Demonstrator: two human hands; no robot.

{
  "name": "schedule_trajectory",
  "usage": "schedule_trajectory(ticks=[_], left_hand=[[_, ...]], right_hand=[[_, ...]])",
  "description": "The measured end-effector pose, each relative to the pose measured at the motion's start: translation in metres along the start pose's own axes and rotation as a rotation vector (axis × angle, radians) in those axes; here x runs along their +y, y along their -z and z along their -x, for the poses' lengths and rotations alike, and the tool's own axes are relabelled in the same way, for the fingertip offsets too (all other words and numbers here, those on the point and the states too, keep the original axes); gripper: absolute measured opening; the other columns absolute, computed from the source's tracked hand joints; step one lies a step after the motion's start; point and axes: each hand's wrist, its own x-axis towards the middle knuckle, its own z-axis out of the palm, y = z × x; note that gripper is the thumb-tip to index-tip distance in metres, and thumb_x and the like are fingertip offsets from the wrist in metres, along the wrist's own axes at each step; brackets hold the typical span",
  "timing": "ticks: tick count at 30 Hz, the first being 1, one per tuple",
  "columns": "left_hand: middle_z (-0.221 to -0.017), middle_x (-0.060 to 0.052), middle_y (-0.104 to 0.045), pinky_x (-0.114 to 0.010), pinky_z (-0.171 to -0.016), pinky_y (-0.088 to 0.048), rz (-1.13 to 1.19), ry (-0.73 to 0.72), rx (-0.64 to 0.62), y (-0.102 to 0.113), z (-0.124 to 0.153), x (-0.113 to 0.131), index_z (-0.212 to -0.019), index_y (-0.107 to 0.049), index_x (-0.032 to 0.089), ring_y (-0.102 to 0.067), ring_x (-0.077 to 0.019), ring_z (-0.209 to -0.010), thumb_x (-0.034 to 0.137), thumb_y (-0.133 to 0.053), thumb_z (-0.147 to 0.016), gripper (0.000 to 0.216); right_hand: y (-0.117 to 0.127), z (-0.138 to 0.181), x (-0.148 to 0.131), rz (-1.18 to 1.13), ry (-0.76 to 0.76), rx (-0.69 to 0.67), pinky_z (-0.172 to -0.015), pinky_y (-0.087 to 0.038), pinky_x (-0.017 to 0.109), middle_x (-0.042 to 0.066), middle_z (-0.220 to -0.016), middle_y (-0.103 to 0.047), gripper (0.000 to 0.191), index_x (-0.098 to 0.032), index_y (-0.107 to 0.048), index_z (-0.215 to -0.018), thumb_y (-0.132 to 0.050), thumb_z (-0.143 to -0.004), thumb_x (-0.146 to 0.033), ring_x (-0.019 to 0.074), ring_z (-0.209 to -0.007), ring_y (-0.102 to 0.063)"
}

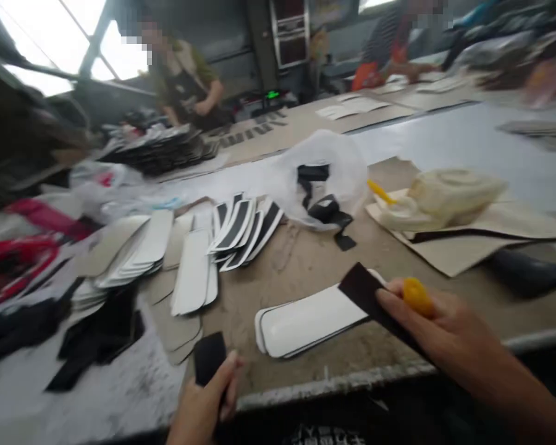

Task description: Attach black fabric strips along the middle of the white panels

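My right hand grips a black strip together with a small yellow-orange object, just right of a short stack of white oblong pieces near the table's front edge. My left hand holds a small black piece upright at the front edge. The picture is blurred by motion.
Fanned stacks of white pieces and black-and-white pieces lie mid-table. A clear plastic bag holds black strips. A cream bundle rests on paper at right. Black scraps lie left. Two people work at the far tables.
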Motion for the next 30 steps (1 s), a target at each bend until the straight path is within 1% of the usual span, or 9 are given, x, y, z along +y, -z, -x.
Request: schedule_trajectory(ticks=[1,3,6,10,13,16,19,24,30], left_hand=[[-0.047,0.006,-0.045,-0.019,-0.04,-0.031,0.089,-0.007,-0.111,0.002,-0.01,-0.005,-0.074,-0.06,0.016,-0.036,-0.0063,-0.04,0.054,-0.066,-0.07,0.039],[-0.043,0.006,-0.043,-0.018,-0.038,-0.023,0.167,-0.01,-0.123,0.002,-0.023,-0.014,-0.066,-0.054,0.014,-0.032,-0.0049,-0.038,0.055,-0.069,-0.064,0.043],[-0.043,0.006,-0.045,-0.018,-0.038,-0.022,0.176,0.001,-0.162,-0.005,-0.027,-0.019,-0.074,-0.055,0.013,-0.033,-0.0054,-0.037,0.054,-0.068,-0.064,0.044],[-0.044,0.006,-0.047,-0.019,-0.039,-0.025,0.102,-0.027,-0.264,-0.014,-0.029,-0.015,-0.085,-0.057,0.013,-0.035,-0.007,-0.037,0.053,-0.064,-0.067,0.044],[-0.042,0.003,-0.047,-0.021,-0.04,-0.027,0.039,-0.047,-0.319,-0.019,-0.04,-0.012,-0.067,-0.057,0.014,-0.037,-0.0078,-0.037,0.051,-0.064,-0.067,0.038],[-0.039,0.001,-0.045,-0.021,-0.041,-0.026,0.027,-0.039,-0.401,-0.024,-0.049,-0.009,-0.046,-0.048,0.016,-0.037,-0.0077,-0.037,0.046,-0.062,-0.067,0.039],[-0.04,0.003,-0.043,-0.021,-0.041,-0.025,0.039,-0.022,-0.46,-0.026,-0.054,-0.008,-0.045,-0.046,0.018,-0.035,-0.0074,-0.038,0.043,-0.058,-0.067,0.036],[-0.041,0.003,-0.042,-0.021,-0.041,-0.024,0.046,-0.003,-0.508,-0.023,-0.058,-0.008,-0.045,-0.045,0.017,-0.034,-0.0072,-0.039,0.041,-0.057,-0.068,0.035],[-0.041,0.004,-0.041,-0.021,-0.041,-0.024,0.071,0.042,-0.514,-0.023,-0.061,-0.008,-0.046,-0.046,0.017,-0.034,-0.0072,-0.039,0.04,-0.058,-0.068,0.033]], right_hand=[[-0.003,-0.003,0.005,0.055,0.007,-0.053,-0.045,-0.036,0.024,-0.002,-0.053,-0.049,0.035,-0.022,-0.05,-0.063,-0.047,-0.084,-0.05,0.0151,-0.049,-0.047],[-0.013,-0.006,0.009,0.124,0.043,-0.171,-0.044,-0.036,0.025,-0.001,-0.052,-0.048,0.038,-0.023,-0.049,-0.061,-0.045,-0.083,-0.054,0.0158,-0.047,-0.046],[-0.034,-0.006,0.006,0.181,0.108,-0.327,-0.046,-0.036,0.026,-0.002,-0.053,-0.047,0.038,-0.023,-0.046,-0.06,-0.042,-0.085,-0.051,0.0153,-0.049,-0.045],[-0.06,-0.012,-0.003,0.248,0.141,-0.457,-0.053,-0.036,0.026,-0.002,-0.058,-0.051,0.033,-0.022,-0.047,-0.066,-0.039,-0.091,-0.044,0.0153,-0.055,-0.047],[-0.075,-0.021,-0.009,0.27,0.152,-0.564,-0.057,-0.036,0.026,-0.001,-0.063,-0.055,0.032,-0.021,-0.048,-0.07,-0.036,-0.093,-0.04,0.0162,-0.058,-0.05],[-0.09,-0.03,-0.014,0.336,0.161,-0.665,-0.059,-0.036,0.027,0.001,-0.067,-0.059,0.028,-0.021,-0.049,-0.072,-0.037,-0.093,-0.035,0.0178,-0.062,-0.053],[-0.105,-0.038,-0.017,0.463,0.131,-0.771,-0.062,-0.036,0.027,0.004,-0.075,-0.064,0.023,-0.019,-0.056,-0.08,-0.042,-0.093,-0.031,0.0195,-0.068,-0.058],[-0.122,-0.051,-0.029,0.672,0.092,-0.847,-0.062,-0.037,0.026,0.007,-0.08,-0.067,0.019,-0.019,-0.065,-0.088,-0.049,-0.092,-0.029,0.0212,-0.071,-0.061],[-0.129,-0.059,-0.034,0.784,0.134,-0.889,-0.064,-0.038,0.026,0.007,-0.081,-0.068,0.018,-0.02,-0.066,-0.094,-0.051,-0.093,-0.029,0.0223,-0.075,-0.063]])
